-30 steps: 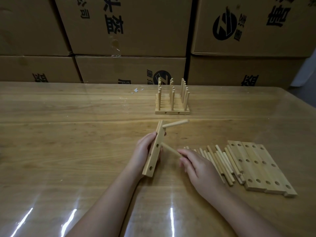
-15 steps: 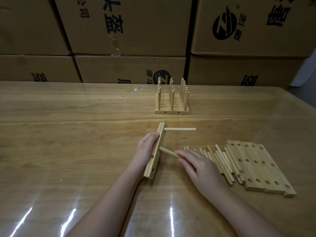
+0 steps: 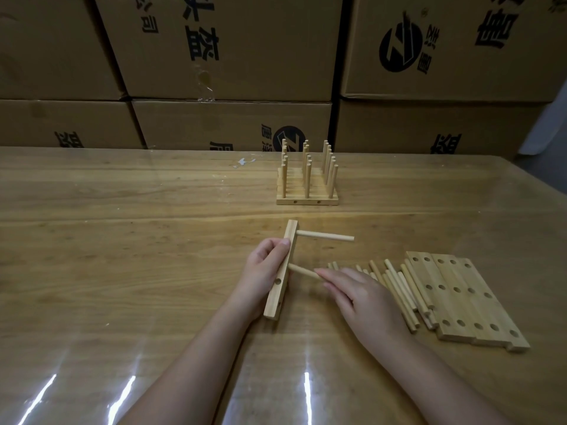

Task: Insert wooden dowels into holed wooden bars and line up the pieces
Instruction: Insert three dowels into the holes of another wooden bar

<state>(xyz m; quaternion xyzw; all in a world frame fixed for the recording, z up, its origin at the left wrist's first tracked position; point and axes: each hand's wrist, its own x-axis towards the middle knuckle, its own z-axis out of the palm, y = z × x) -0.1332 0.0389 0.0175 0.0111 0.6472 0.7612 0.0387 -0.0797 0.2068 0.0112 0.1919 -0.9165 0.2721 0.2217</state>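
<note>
the left hand (image 3: 267,271) is gripping a bar (image 3: 283,265) standing on edge near the table (image 3: 122,240) centre, running 12 to 6 o'clock, with one dowel (image 3: 325,236) sticking out of its far end toward 3 o'clock. the right hand (image 3: 362,299) is pinching a second dowel (image 3: 303,272), its tip meeting the bar's right face near the middle. loose dowels (image 3: 395,280) and spare bars (image 3: 460,299) are lying at 3 o'clock of the hands, and a finished rack (image 3: 306,179) is standing at 12 o'clock.

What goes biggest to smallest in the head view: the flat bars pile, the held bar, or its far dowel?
1. flat bars pile
2. held bar
3. far dowel
All sit similarly near the camera.
</note>
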